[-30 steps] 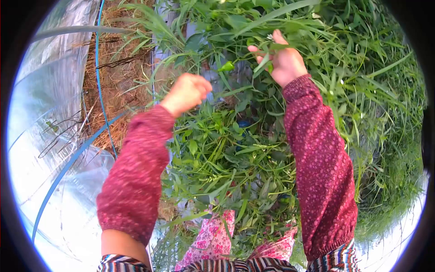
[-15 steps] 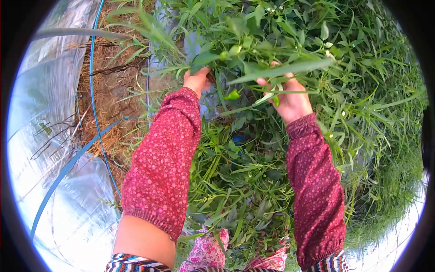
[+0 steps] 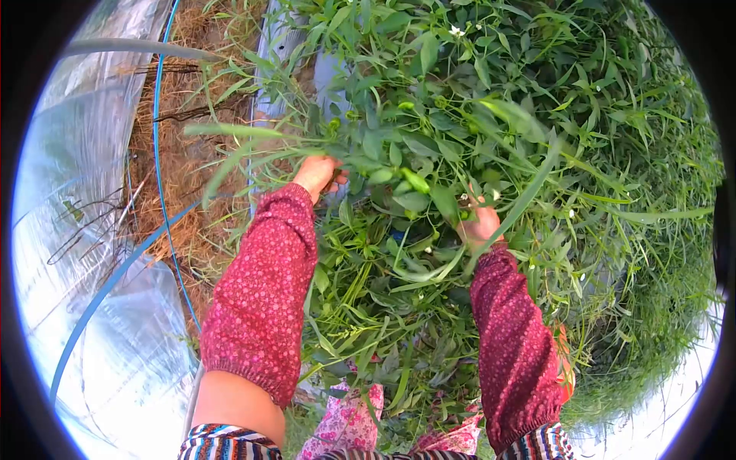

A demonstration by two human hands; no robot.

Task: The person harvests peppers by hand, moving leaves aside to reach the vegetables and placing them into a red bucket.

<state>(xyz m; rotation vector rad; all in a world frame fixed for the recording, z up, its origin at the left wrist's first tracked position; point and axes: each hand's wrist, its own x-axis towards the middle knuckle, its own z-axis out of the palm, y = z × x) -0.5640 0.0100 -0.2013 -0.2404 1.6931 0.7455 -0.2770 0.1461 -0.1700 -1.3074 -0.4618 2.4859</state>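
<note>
My left hand (image 3: pixel 318 176) is at the left edge of the pepper plants, its fingers curled in among leaves and stems; what they grip is hidden. A green pepper (image 3: pixel 415 181) hangs in the foliage between my two hands. My right hand (image 3: pixel 479 222) is lower and to the right, inside the leaves. Its fingers are partly covered by foliage, and a long grass blade (image 3: pixel 529 192) crosses in front of it, so its grip does not show clearly.
Dense pepper foliage and tall grass (image 3: pixel 659 169) fill the right side. On the left lie dry straw soil (image 3: pixel 184 153), a thin blue hose (image 3: pixel 157 115) and clear plastic sheeting (image 3: pixel 92 192). An orange object (image 3: pixel 566 368) shows beside my right sleeve. White flowers (image 3: pixel 457 31) dot the plants.
My right hand has moved down and sinks deeper into the leaves. My left hand has shifted slightly down and left. Foliage between them has swung, and the orange object has come into view.
</note>
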